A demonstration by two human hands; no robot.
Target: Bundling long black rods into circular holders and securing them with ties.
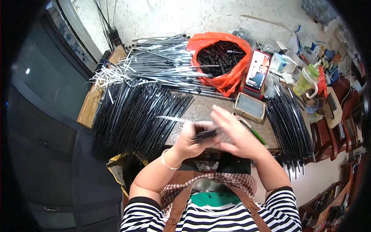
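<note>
Speckled worktop (201, 110): black rods (135, 112) heaped left, more rods (290, 123) right, orange bag (226, 50) far. Left hand (191, 141) closed round a small black part (205, 134) near centre; right hand (235, 135), fingers spread, touches it.

Even, diffuse light is falling from above, brightening the pale speckled floor beyond the desk (201, 110) and leaving the left third of the view lying in deep shade, with one small glare spot shining there. Motion blur is smearing the right hand (237, 135) and the dark piece (205, 134) held in the left hand (191, 141), while the stationary rods are staying sharp. Fisheye distortion is bending straight edges toward the rim, and a black vignette is closing off the corners.
</note>
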